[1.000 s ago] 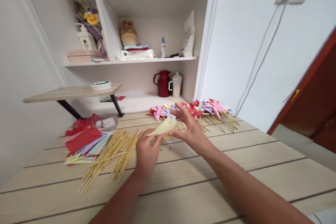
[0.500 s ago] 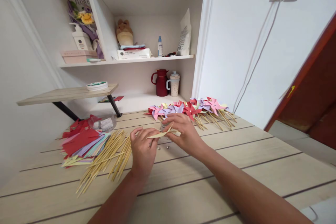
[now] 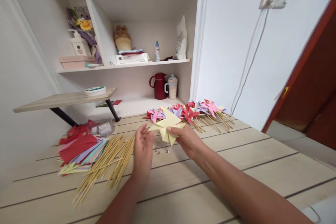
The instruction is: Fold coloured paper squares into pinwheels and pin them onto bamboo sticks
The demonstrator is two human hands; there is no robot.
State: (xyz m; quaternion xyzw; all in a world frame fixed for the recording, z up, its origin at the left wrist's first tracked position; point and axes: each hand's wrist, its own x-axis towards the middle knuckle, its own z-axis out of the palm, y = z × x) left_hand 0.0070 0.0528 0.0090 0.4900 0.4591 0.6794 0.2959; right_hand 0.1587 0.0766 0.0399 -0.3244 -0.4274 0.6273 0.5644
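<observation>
The right hand (image 3: pixel 187 141) grips a pale yellow paper pinwheel (image 3: pixel 166 123), thumb pressed on the front near its centre and fingers mostly hidden behind; the pinwheel is held above the slatted table (image 3: pixel 181 196). Just left of that grip, the left hand (image 3: pixel 143 150) is spread loosely, its thumb by a paper tip; whether they touch I cannot tell. Small shiny pieces (image 3: pixel 167 151) lie below the grip. Left of it are wooden sticks (image 3: pixel 105 168) and, farther left, coloured paper sheets (image 3: pixel 78 148); behind these, a clear box (image 3: pixel 105 129) contains a white label too small to read. Beyond the grip and to its right lie pinwheels on sticks (image 3: pixel 189 112). Writing shows on things above and beyond the grip: far up to the left, "FLOWE" can be read on a bouquet (image 3: pixel 81 9), the word's end being cut off. Below it, a pump bottle (image 3: pixel 80 47) bears a dark round emblem. Print on the white carton (image 3: pixel 132 58), blue-capped bottle (image 3: pixel 157 52) and white bag (image 3: pixel 181 42) is too small to make out.
</observation>
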